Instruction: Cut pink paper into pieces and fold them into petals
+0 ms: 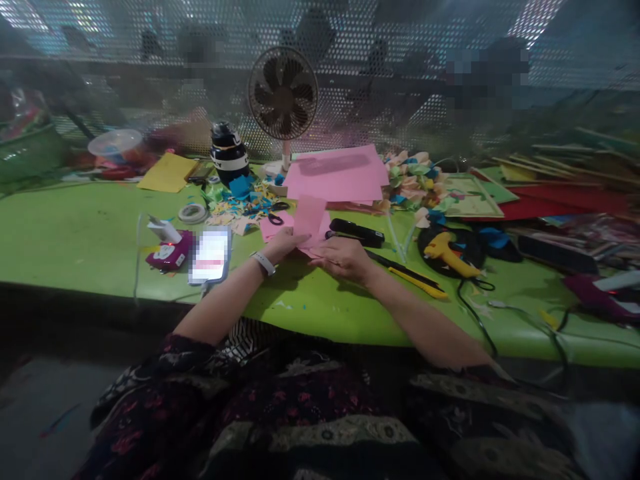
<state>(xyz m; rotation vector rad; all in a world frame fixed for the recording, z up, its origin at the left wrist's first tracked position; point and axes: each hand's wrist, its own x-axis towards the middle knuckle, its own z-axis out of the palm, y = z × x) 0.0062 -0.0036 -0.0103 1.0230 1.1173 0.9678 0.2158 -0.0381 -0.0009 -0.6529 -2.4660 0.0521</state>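
A small pink sheet of paper lies on the green table in front of me. My left hand, with a white band on its wrist, pinches the sheet's near left edge. My right hand rests fingers down on the sheet's near right edge, pressing it flat. A stack of larger pink paper lies just behind. Black scissors sit to the left of the sheet, among paper scraps.
A phone and a purple punch lie left of my hands. A yellow glue gun, a yellow-black cutter and cables lie at right. A fan, a dark bottle, tape roll and folded paper flowers stand behind.
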